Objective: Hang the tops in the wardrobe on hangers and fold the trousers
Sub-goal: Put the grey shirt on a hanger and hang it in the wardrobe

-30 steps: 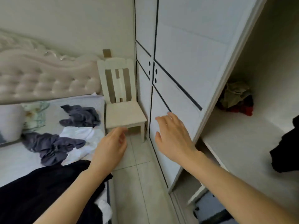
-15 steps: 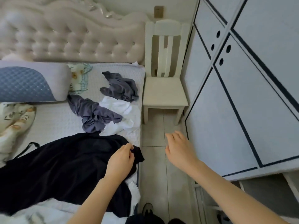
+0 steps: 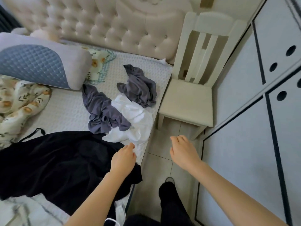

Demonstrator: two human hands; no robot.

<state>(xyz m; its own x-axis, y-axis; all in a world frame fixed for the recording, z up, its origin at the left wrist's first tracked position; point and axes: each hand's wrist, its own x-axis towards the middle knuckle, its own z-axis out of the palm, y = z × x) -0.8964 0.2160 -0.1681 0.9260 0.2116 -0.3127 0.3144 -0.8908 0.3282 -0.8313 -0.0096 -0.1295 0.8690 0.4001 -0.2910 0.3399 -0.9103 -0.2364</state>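
A large black garment lies spread over the near part of the bed. Beyond it sit a crumpled white garment and two grey ones, one to its left and one behind it. My left hand hovers over the black garment's right edge, just short of the white one, fingers loosely curled and holding nothing. My right hand hangs over the floor between bed and wardrobe, fingers bent, holding nothing. The wardrobe's closed doors fill the right side.
A cream wooden chair stands between the bed's head end and the wardrobe. A blue-and-white pillow and a floral quilt lie at the left. The tufted headboard runs along the back. My dark-trousered leg stands on the narrow tiled floor strip.
The view has swung from the open wardrobe down to the bed. Both hands have come down, the left one settling over the black garment near the white one.
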